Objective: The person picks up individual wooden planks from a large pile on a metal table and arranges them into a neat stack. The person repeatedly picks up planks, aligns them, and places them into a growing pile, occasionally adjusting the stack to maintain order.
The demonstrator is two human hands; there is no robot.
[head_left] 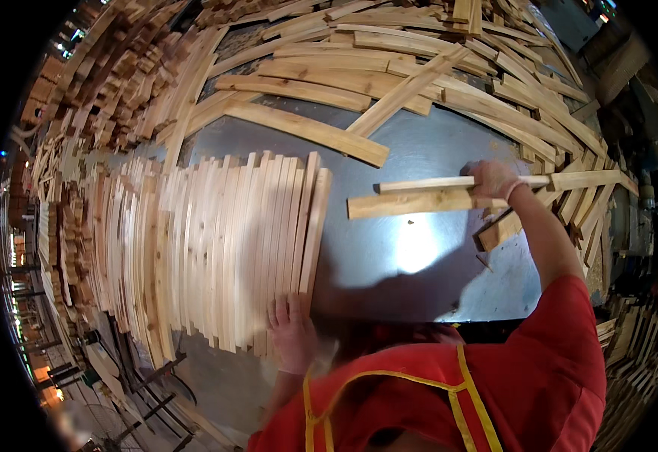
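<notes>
My right hand [495, 182] is closed around a narrow wooden strip [425, 184], which points left over the metal table. Just below that strip a wider wooden board [412, 204] runs nearly parallel; its right end passes by my hand, and I cannot tell whether my fingers touch it. My left hand [291, 331] rests with fingers stretched out against the near ends of a long row of upright-edged wooden strips [231, 248], at the row's right end. The last strip [315, 226] there leans a little to the right.
The grey metal table [359, 279] has a bright glare spot. Loose boards [306, 132] lie crosswise along its far side, and more are heaped at the right [581, 196]. Stacked lumber [118, 83] rises at the far left. A short wood block [501, 232] lies below my right hand.
</notes>
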